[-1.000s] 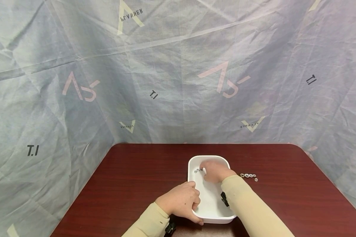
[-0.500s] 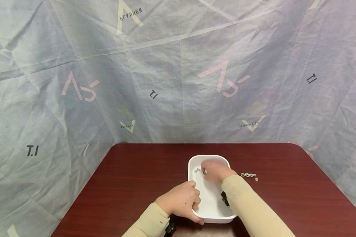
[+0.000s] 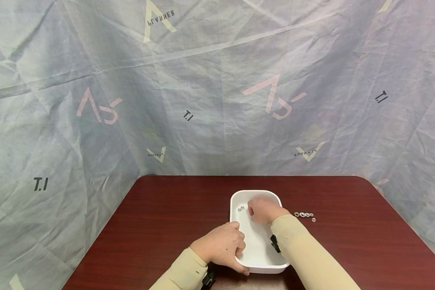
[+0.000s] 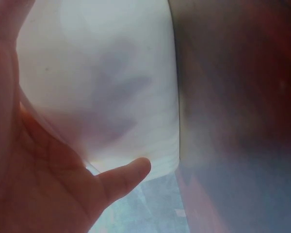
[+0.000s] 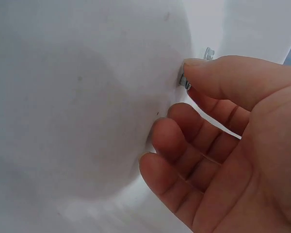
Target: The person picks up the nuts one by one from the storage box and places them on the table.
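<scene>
A white plastic bin (image 3: 258, 253) stands on the table. My left hand (image 3: 219, 245) grips its near left corner, with the thumb along the outer wall in the left wrist view. Inside the bin, toward its far end, is my right hand (image 3: 264, 210). Thumb and index finger pinch a small metal nut (image 5: 184, 81) close to the bin's floor, and the other fingers curl loosely below. The fingertips hide part of that nut. Beyond the thumb in the right wrist view lies another flanged metal nut (image 5: 209, 52). A small group of nuts (image 3: 241, 209) sits at the bin's far left.
To the right of the bin, several metal nuts and rings (image 3: 303, 214) lie in a short row, with a single one (image 3: 313, 220) just in front. The dark red table (image 3: 174, 209) ends at a hanging grey cloth (image 3: 203, 141).
My right hand has shifted slightly to the right inside the bin. The nut by its fingertips came away from the far-left group. My left hand has stayed on the corner.
</scene>
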`<action>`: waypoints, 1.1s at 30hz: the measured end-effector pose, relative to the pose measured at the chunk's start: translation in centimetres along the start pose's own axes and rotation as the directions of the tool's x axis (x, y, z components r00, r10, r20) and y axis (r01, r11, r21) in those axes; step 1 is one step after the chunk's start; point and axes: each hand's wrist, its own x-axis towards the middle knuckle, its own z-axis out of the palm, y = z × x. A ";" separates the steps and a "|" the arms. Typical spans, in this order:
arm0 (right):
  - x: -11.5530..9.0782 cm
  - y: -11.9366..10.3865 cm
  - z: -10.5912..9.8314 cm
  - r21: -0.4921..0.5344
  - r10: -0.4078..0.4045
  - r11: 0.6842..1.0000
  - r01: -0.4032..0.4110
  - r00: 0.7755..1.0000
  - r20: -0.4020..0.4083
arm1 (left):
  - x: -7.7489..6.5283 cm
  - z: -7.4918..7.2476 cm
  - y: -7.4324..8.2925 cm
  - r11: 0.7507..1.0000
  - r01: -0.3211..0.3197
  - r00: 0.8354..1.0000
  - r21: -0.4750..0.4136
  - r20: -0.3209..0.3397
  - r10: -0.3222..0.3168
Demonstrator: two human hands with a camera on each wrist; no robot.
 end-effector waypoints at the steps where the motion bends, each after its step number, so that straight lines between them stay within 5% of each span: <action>1: 0.0 0.0 0.0 -0.002 0.000 1.000 0.000 1.000 0.002 | 0.0 0.0 0.0 1.000 0.001 1.000 -0.003 -0.001 -0.001; 33: 0.0 -0.2 0.0 0.018 0.061 0.998 -0.061 0.998 0.023 | -0.1 -0.2 0.1 1.000 0.009 1.000 -0.019 -0.010 -0.009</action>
